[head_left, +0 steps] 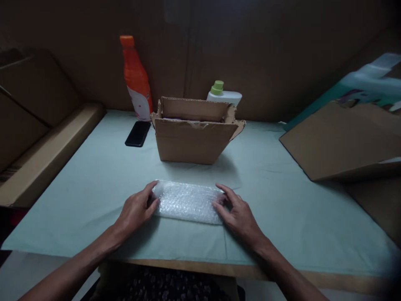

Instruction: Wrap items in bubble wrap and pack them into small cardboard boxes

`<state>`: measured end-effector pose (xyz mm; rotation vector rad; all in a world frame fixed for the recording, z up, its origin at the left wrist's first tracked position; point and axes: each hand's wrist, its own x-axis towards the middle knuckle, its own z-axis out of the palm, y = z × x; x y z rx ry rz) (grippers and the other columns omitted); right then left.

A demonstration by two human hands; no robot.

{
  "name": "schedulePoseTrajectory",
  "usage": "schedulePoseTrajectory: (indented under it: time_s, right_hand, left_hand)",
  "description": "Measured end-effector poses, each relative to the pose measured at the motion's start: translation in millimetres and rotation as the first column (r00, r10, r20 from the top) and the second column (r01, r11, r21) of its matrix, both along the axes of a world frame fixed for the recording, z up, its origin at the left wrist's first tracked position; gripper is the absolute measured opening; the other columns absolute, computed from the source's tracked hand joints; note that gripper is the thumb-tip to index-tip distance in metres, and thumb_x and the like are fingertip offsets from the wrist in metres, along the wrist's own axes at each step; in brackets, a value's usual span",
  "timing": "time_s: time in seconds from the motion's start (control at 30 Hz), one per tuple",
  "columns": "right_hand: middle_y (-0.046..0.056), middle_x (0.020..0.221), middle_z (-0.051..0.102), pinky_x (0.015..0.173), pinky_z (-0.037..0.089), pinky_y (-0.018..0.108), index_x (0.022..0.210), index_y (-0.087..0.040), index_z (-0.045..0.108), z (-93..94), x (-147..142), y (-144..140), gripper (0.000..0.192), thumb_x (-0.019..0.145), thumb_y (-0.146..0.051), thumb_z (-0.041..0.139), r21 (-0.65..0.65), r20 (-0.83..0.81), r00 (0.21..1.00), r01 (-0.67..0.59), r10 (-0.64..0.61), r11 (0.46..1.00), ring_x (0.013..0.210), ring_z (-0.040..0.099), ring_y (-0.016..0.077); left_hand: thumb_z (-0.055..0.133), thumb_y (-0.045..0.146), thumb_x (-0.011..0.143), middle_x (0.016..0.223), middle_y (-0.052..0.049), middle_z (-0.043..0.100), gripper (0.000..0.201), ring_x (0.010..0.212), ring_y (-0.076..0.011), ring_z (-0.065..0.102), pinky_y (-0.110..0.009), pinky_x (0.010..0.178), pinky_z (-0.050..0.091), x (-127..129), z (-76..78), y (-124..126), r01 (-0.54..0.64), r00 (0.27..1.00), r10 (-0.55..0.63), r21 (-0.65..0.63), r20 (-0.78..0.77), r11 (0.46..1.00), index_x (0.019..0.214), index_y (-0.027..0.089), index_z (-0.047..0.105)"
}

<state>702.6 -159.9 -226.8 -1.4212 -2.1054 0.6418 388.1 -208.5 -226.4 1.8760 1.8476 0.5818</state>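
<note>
A flat rectangular bubble-wrap packet [188,202] lies near the front of the table, in front of an open cardboard box. What is inside the wrap, if anything, does not show. My left hand [137,209] grips its left end between thumb and fingers. At the opposite end, my right hand [238,213] holds the wrap the same way, with some fingertips hidden behind the edge. The cardboard box [191,142] stands upright with its top flaps raised, and its contents are mostly hidden.
Behind the box stand an orange bottle [135,79] and a white bottle with a green cap [224,95]. A black phone [138,133] lies left of the box. Cardboard pieces [347,142] and a teal container [357,85] are at right. A long carton [56,150] borders the left side.
</note>
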Motion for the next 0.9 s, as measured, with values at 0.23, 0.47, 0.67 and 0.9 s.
schedulePoseTrajectory:
  time_s: [0.23,0.47,0.67,0.9]
  right_hand:
    - [0.011,0.101,0.071,0.083,0.046,0.043,0.132,-0.017,0.055,-1.5,3.3,-0.4,0.04,0.094,-0.028,0.06,0.473,0.188,0.982,-0.061,-0.033,0.879,0.092,0.065,0.0271]
    - [0.009,0.105,0.073,0.084,0.047,0.043,0.11,-0.023,0.068,3.5,-13.4,-13.4,0.021,0.095,-0.021,0.053,0.278,0.259,0.931,-0.327,0.257,0.903,0.096,0.064,0.0261]
    - [0.011,0.115,0.072,0.086,0.049,0.045,0.118,-0.023,0.066,1.3,16.3,15.3,0.03,0.097,-0.04,0.052,0.269,0.21,0.975,-0.128,0.072,0.955,0.105,0.065,0.0287]
    - [0.015,0.121,0.07,0.089,0.05,0.05,0.087,-0.019,0.063,-6.8,-7.3,20.5,0.021,0.091,-0.039,0.057,0.194,0.165,0.982,-0.127,0.096,0.973,0.11,0.065,0.0327]
  left_hand:
    - [0.052,0.027,0.094,0.106,-0.012,0.066,0.057,0.093,-0.0255,0.061,-0.04,0.08,0.051,1.6,-2.9,-10.1,0.078,0.957,0.017,0.314,-0.29,0.946,0.147,0.017,0.034]
    - [0.048,0.019,0.095,0.101,-0.009,0.066,0.025,0.087,-0.0235,0.058,-0.039,0.076,0.051,14.2,1.4,-9.2,0.297,0.92,-0.218,0.214,-0.326,0.931,0.116,0.022,0.062]
    - [0.053,0.036,0.095,0.102,-0.012,0.062,0.031,0.095,-0.0271,0.06,-0.043,0.083,0.052,-13.3,7.7,-4.0,0.03,0.957,0.064,0.315,-0.283,0.949,0.116,0.017,0.063]
    - [0.058,0.023,0.084,0.09,-0.008,0.064,0.008,0.089,-0.0247,0.061,-0.039,0.08,0.05,7.3,0.7,6.7,-0.013,0.978,0.042,0.143,-0.204,0.99,0.078,0.019,0.06]
